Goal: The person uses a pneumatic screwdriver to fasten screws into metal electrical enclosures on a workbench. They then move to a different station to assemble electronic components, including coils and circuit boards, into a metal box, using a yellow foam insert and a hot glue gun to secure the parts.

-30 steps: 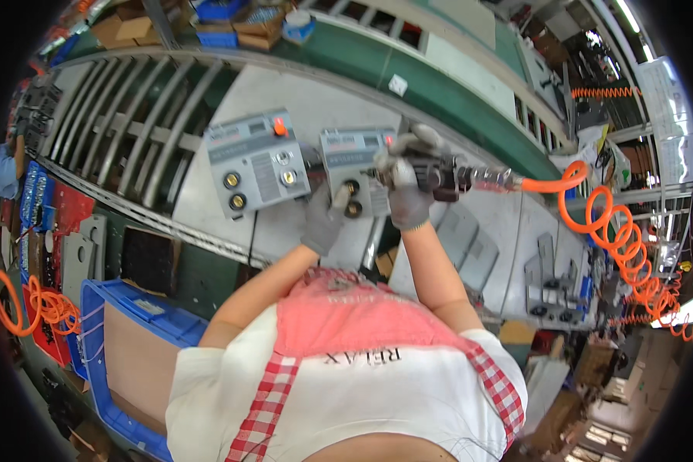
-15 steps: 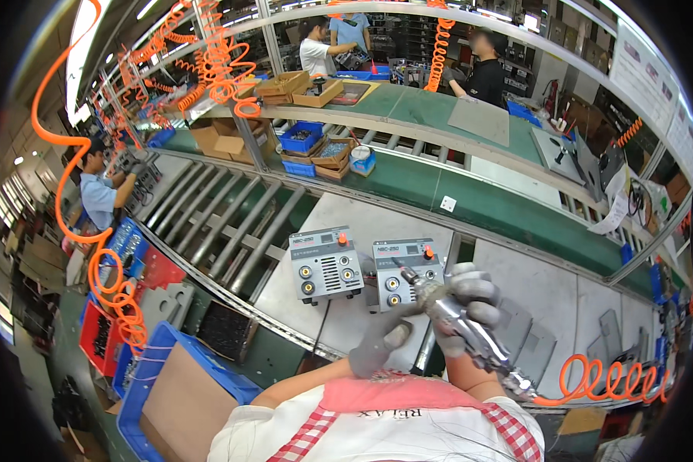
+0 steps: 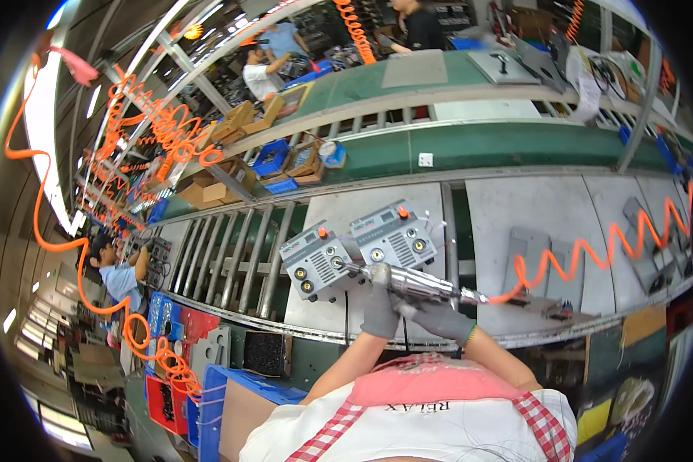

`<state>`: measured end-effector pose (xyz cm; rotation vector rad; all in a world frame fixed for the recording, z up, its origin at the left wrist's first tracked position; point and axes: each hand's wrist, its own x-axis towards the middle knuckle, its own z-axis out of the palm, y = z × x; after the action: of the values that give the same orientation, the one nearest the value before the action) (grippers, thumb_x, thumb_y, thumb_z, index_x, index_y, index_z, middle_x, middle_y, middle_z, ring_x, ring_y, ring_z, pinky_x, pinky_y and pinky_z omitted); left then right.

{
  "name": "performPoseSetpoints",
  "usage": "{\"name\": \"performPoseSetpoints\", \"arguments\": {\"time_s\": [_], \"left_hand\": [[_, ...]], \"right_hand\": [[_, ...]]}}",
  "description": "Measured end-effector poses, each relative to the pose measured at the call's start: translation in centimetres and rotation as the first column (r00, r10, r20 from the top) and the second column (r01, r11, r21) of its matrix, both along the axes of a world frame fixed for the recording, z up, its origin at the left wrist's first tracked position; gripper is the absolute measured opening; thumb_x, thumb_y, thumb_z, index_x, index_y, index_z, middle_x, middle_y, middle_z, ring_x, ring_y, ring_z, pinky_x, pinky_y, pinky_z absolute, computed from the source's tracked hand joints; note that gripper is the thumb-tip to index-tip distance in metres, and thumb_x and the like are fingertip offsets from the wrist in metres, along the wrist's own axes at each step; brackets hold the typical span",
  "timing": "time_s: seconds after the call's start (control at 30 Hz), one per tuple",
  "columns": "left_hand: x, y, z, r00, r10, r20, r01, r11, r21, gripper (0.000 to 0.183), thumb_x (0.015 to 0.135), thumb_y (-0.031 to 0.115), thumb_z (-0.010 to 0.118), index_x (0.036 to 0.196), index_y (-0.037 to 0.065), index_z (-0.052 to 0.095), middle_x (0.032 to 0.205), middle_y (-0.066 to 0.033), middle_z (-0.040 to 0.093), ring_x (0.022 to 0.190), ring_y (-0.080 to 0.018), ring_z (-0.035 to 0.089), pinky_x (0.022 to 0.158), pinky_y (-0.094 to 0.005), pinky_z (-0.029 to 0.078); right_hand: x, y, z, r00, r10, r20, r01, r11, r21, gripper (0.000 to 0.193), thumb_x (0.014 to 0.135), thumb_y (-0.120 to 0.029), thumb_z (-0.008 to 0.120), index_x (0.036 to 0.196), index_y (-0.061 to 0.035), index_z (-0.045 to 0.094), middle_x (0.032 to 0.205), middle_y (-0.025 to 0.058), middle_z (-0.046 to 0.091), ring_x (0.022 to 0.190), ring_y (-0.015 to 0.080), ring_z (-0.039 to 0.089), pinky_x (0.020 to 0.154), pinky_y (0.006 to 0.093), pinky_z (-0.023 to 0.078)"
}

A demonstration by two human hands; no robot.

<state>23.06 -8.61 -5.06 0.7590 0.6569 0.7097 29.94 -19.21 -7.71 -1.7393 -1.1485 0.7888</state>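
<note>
I have both gloved grips on the near side of the bench (image 3: 331, 206), brought close together at a silver power driver (image 3: 427, 283). My left grip (image 3: 379, 306) is closed around the driver's front end, its fingers curled up against the metal. My right grip (image 3: 439, 318) lies against the underside of the driver's body, just beside the left; its fingers are mostly hidden, so I can't tell how tightly they wrap.

The driver slants across in front of me, with its thin bit pointing left, away from the grips. The tip is at the front panel of the left grey unit (image 3: 313, 266), by its upper-right socket; from here I can't tell whether it is touching. That unit sits beyond and to the left of my left grip, its orange knob (image 3: 323, 232) on top. The right grey unit (image 3: 393, 237) stands just beside it, straight out past the driver and apart from both grips. From the driver's rear, an orange coiled hose (image 3: 503, 297) runs off to my right.
</note>
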Motion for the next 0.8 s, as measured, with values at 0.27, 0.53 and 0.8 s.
{"name": "performPoseSetpoints", "arguments": {"time_s": [0.27,0.53,0.8], "left_hand": [[-5.1,2.9,-1.1,0.938,-0.277,-0.207,0.346,0.760,0.551,0.029,0.084,0.032,0.066,0.094,0.006,0.059,0.077,0.0003,0.059,0.069,-0.0078,0.053,0.061,-0.0241,0.044],[-12.8,7.7,-4.5,0.736,-0.676,-0.022,0.660,0.725,-0.195,0.044,0.084,0.003,0.059,0.125,-0.005,0.047,0.100,-0.0078,0.056,0.081,-0.0155,0.055,0.072,-0.0236,0.048],[-18.4,15.2,-7.2,0.943,-0.301,-0.144,0.280,0.948,-0.148,0.030,0.097,0.006,0.044,0.123,-0.009,0.045,0.113,-0.0203,0.059,0.094,-0.0206,0.063,0.077,-0.0256,0.054]], "right_hand": [[-2.9,-4.7,8.9,0.882,-0.320,0.346,0.158,0.892,0.423,0.039,0.075,-0.021,0.072,0.107,-0.0021,0.060,0.083,0.0051,0.064,0.074,0.0147,0.061,0.069,0.0318,0.049],[-7.7,-2.8,-2.9,0.232,0.034,-0.972,0.033,0.999,0.043,0.042,0.079,-0.032,0.065,0.105,-0.0008,0.054,0.073,0.0083,0.059,0.054,0.0174,0.057,0.049,0.0278,0.048],[-12.1,-0.7,-1.9,0.419,-0.056,-0.906,-0.034,0.996,-0.078,0.037,0.083,-0.030,0.064,0.101,-0.0018,0.050,0.062,0.0060,0.054,0.045,0.0137,0.052,0.041,0.0253,0.042]]}}
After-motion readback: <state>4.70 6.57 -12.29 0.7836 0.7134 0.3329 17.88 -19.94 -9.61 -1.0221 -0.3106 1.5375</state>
